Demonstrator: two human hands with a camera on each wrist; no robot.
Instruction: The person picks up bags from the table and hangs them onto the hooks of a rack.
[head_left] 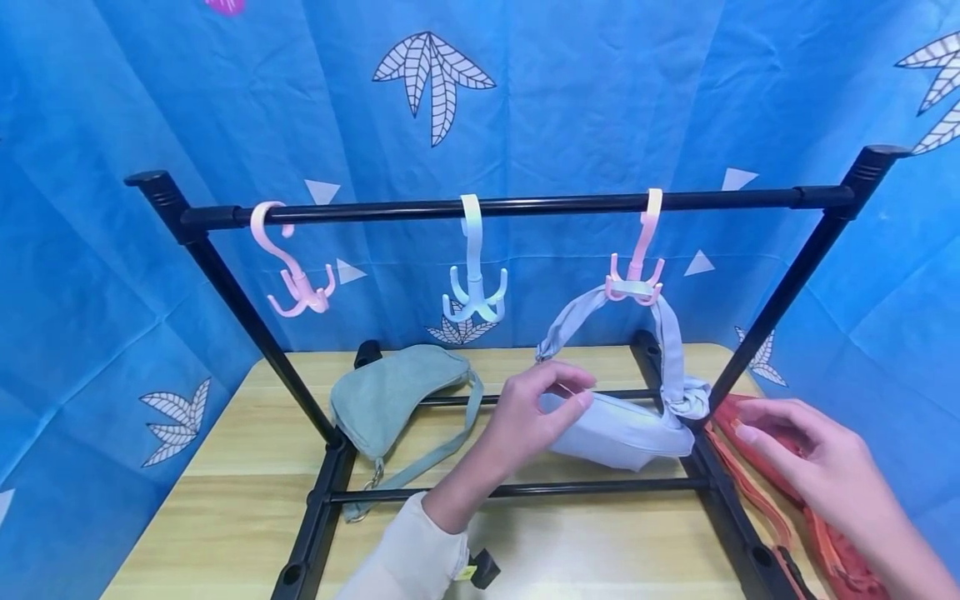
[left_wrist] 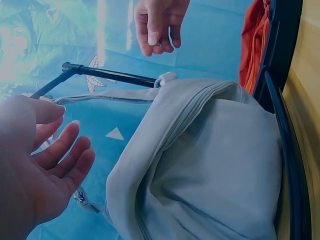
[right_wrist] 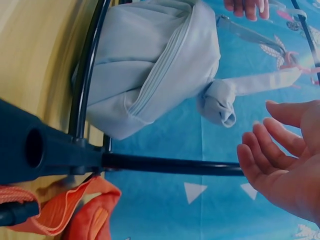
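A pale blue-grey shoulder bag [head_left: 622, 429] hangs by its strap from the pink hook [head_left: 636, 279] at the right of the rack's top bar. Its zip and knotted strap end [right_wrist: 218, 102] show in the right wrist view. In front of the bag's left side is my left hand [head_left: 536, 406], fingers loosely bent, with nothing in its grasp. My right hand [head_left: 813, 450] hovers right of the rack, above an orange bag [head_left: 780, 467], its fingers relaxed and holding nothing. Both hands appear apart from the grey bag in the wrist views.
A black rack [head_left: 405, 214] stands on the wooden table [head_left: 217, 500]. Its top bar also carries another pink hook [head_left: 300, 283] and a light blue hook [head_left: 474, 283]. Behind the lower left lies a green bag [head_left: 401, 396] with its strap. A blue cloth [head_left: 570, 100] hangs behind.
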